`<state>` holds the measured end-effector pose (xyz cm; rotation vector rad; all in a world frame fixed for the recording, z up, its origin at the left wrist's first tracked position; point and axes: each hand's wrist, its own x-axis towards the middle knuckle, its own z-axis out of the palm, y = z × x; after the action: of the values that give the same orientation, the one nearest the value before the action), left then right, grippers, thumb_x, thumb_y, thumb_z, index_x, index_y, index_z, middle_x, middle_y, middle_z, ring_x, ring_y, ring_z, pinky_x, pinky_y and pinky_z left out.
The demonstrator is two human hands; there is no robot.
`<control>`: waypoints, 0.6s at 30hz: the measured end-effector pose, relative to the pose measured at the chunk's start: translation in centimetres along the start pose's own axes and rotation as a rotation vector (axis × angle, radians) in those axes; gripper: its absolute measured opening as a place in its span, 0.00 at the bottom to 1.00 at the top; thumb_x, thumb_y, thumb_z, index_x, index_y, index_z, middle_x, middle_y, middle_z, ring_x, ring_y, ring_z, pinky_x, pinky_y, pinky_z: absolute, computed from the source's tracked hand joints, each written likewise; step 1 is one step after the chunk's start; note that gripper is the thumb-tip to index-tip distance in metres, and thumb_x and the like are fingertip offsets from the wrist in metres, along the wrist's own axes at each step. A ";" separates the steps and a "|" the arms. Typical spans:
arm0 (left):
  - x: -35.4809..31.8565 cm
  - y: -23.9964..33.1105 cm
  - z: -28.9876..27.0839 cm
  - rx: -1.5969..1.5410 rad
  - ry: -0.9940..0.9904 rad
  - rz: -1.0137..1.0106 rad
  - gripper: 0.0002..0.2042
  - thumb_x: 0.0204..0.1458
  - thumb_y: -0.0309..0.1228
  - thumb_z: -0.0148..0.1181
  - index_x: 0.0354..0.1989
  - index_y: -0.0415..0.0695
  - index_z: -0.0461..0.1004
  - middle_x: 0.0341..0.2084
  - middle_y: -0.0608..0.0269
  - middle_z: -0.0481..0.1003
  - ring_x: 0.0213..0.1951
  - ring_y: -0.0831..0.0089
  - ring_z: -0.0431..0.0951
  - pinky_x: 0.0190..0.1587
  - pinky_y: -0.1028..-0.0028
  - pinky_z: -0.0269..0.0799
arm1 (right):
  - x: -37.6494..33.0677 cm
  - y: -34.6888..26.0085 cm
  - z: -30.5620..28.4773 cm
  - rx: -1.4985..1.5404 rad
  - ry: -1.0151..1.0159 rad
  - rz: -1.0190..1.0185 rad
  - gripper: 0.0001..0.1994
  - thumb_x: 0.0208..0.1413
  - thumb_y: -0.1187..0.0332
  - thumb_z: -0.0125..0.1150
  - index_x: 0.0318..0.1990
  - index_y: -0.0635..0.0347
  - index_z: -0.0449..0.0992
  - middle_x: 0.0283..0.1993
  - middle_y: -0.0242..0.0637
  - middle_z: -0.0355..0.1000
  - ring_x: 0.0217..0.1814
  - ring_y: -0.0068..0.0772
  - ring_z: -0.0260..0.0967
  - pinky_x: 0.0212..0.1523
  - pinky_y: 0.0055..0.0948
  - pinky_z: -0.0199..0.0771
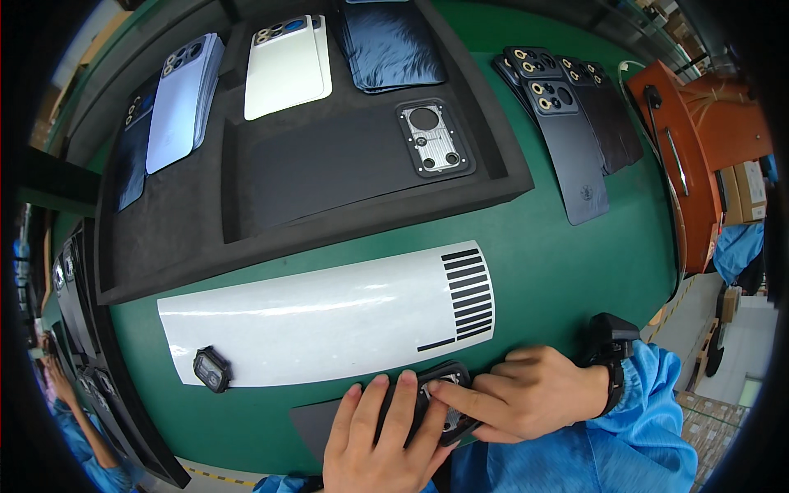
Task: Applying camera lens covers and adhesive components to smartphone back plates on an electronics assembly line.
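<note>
A dark phone back cover (pixel 316 419) lies at the near edge of the green table, partly hidden beneath my hands. My left hand (pixel 382 435) rests over it with the fingers stretched out and spread. At the cover's right end is a black camera frame with a metal plate (pixel 454 417). My right hand (pixel 526 394) is closed at that end, its index fingertip on the camera frame and its thumb by the cover's edge. Just beyond my hands, a white sheet (pixel 320 320) with black strips at its right end carries a small dark camera-lens piece (pixel 212 370).
A black foam tray (pixel 329 234) fills the back, holding blue, white and dark phone covers and one large dark cover with a metal camera plate (pixel 433 140). More dark covers (pixel 575 156) lie at the right, near an orange cabinet (pixel 690 164). Another tray (pixel 123 394) stands left.
</note>
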<state>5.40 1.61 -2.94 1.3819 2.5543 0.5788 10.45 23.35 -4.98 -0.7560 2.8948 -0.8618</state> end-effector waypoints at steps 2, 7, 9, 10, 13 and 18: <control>0.3 0.1 -0.6 0.010 -0.072 -0.009 0.22 0.45 0.41 0.66 0.49 0.45 0.77 0.56 0.47 0.68 0.56 0.49 0.68 0.59 0.52 0.66 | 0.2 0.0 -0.2 0.040 -0.008 0.015 0.27 0.48 0.59 0.63 0.56 0.60 0.74 0.18 0.22 0.61 0.14 0.19 0.61 0.17 0.20 0.58; 0.1 0.2 0.1 -0.008 -0.013 -0.018 0.23 0.46 0.42 0.65 0.49 0.44 0.77 0.55 0.47 0.69 0.56 0.49 0.68 0.59 0.52 0.66 | 0.8 -1.2 -0.9 0.103 -0.070 0.097 0.26 0.48 0.60 0.64 0.55 0.62 0.74 0.15 0.23 0.62 0.12 0.21 0.62 0.14 0.22 0.59; 0.1 0.2 0.1 -0.016 0.013 -0.021 0.23 0.46 0.42 0.65 0.50 0.44 0.77 0.55 0.46 0.69 0.55 0.49 0.69 0.59 0.52 0.66 | 0.8 -1.4 -1.2 0.061 -0.090 0.119 0.25 0.47 0.61 0.63 0.53 0.62 0.76 0.15 0.23 0.62 0.12 0.21 0.62 0.13 0.22 0.59; 0.2 0.2 -0.3 -0.007 -0.014 -0.019 0.23 0.46 0.42 0.65 0.50 0.44 0.77 0.55 0.46 0.69 0.55 0.49 0.69 0.59 0.52 0.66 | 0.7 -1.5 -1.5 0.061 -0.090 0.120 0.25 0.47 0.61 0.63 0.53 0.62 0.76 0.15 0.23 0.62 0.12 0.21 0.62 0.13 0.22 0.59; 0.6 0.3 -0.8 0.010 -0.060 -0.023 0.24 0.46 0.41 0.65 0.51 0.44 0.76 0.55 0.46 0.68 0.55 0.49 0.68 0.59 0.52 0.66 | 0.2 -1.6 -1.8 -0.014 -0.045 0.177 0.24 0.45 0.62 0.63 0.52 0.63 0.77 0.15 0.23 0.61 0.11 0.20 0.61 0.14 0.21 0.59; 0.5 0.2 -0.9 0.045 -0.092 0.002 0.24 0.45 0.40 0.66 0.52 0.45 0.76 0.55 0.45 0.68 0.56 0.49 0.68 0.59 0.52 0.65 | -0.5 -1.5 -0.5 -0.124 0.020 0.113 0.25 0.44 0.64 0.61 0.53 0.61 0.77 0.18 0.23 0.60 0.13 0.17 0.57 0.16 0.19 0.58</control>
<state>4.98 1.85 -2.06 1.3925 2.5076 0.4493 11.44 22.75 -3.80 -0.5865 2.9971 -0.6887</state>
